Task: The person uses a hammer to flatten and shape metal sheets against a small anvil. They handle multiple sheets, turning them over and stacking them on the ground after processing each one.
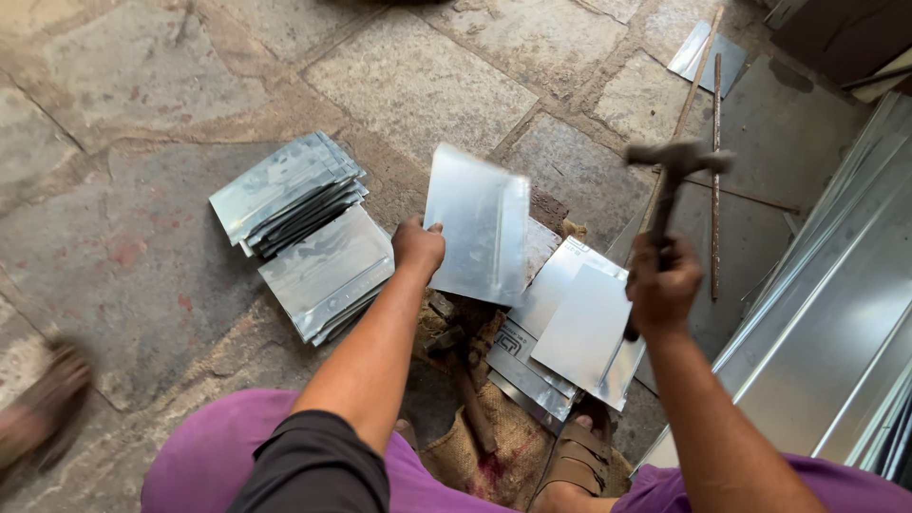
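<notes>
My left hand (418, 245) grips the left edge of a shiny rectangular metal sheet (478, 223) and holds it up above the floor. My right hand (662, 285) is closed around the handle of a hammer (676, 161), raised with its head up and blurred by motion. Below the two hands lies a loose pile of similar cut sheets (570, 323) on a piece of burlap sacking (513, 437). My sandalled foot (575, 456) rests at the edge of that pile.
Two stacks of cut metal sheets (304, 228) lie on the stone floor to the left. Long folded metal strips (836, 323) run along the right. Thin rods (715, 171) and a small sheet (708, 52) lie at the back right. A blurred foot (43, 399) shows at far left.
</notes>
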